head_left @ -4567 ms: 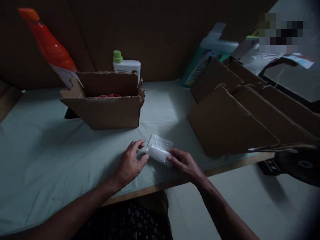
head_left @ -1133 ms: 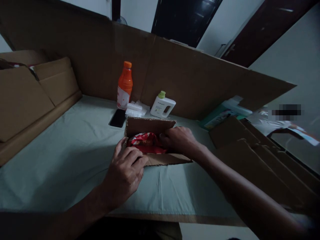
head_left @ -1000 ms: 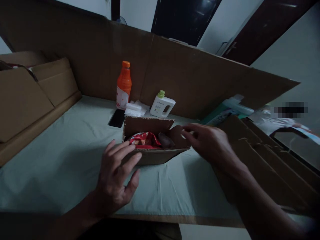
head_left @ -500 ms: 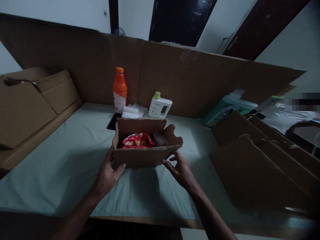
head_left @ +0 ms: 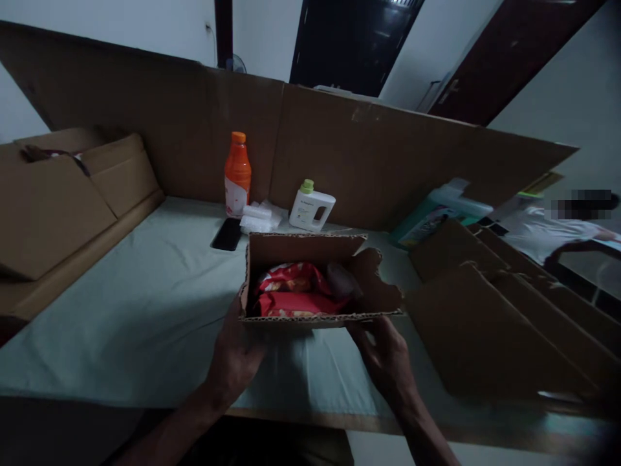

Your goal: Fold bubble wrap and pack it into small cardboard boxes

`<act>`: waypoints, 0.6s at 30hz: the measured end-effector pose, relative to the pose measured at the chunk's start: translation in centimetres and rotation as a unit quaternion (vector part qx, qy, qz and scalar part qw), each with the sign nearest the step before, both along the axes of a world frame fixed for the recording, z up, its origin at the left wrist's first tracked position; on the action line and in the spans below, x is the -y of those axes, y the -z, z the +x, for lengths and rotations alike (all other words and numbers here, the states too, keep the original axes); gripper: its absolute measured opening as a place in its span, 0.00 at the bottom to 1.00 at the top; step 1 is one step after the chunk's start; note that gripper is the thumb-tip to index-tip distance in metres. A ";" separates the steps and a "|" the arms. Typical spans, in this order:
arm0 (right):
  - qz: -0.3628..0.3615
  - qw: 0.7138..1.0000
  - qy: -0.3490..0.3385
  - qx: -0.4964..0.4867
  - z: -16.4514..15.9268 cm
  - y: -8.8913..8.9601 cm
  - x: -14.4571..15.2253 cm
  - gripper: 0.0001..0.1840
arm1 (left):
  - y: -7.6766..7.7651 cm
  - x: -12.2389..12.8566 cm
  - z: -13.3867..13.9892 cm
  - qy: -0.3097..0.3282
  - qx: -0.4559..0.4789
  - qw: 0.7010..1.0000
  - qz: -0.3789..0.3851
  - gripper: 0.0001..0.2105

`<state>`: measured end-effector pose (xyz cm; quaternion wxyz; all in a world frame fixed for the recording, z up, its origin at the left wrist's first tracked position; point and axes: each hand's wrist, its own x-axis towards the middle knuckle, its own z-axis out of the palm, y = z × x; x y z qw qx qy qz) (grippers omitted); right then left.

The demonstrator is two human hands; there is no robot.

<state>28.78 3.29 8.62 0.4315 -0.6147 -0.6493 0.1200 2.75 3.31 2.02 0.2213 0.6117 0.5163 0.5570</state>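
An open-topped cardboard box [head_left: 310, 243] with ragged cut edges is held between my two hands, tipped so its inside faces me. Within it lie red glossy packets [head_left: 301, 303] and a greyish bundle [head_left: 343, 281] whose kind I cannot make out. My left hand [head_left: 237, 353] grips the near left corner, its fingertips hidden by the side wall. Under the near right corner, my right hand [head_left: 385, 356] holds the box, with some fingers out of sight below it.
Behind the box stand an orange bottle [head_left: 237, 171], bubble-wrapped pieces [head_left: 257, 217], a phone [head_left: 226, 234] and a white jug [head_left: 311, 210]. Cardboard boxes flank the cloth-covered table [head_left: 145, 285]. A teal bottle [head_left: 431, 217] leans at right; a person [head_left: 553, 230] is beyond.
Both hands have lifted the box and brought it right and nearer to me. It now tilts toward me, showing more of the red packets.
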 end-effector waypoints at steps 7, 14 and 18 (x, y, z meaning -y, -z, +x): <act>0.013 0.996 -0.089 -0.004 -6.1 2.0 -1.4 0.12 | 1.3 2.3 -5.6 -0.151 0.025 0.987 -0.052 0.27; -0.019 0.988 -0.154 -0.022 -9.9 3.1 -2.5 0.11 | 1.2 2.9 -9.2 -0.179 0.082 0.977 -0.082 0.24; -0.007 0.979 -0.202 -0.005 -11.8 4.6 -1.3 0.11 | 0.7 2.4 -12.0 -0.160 0.130 0.976 -0.072 0.21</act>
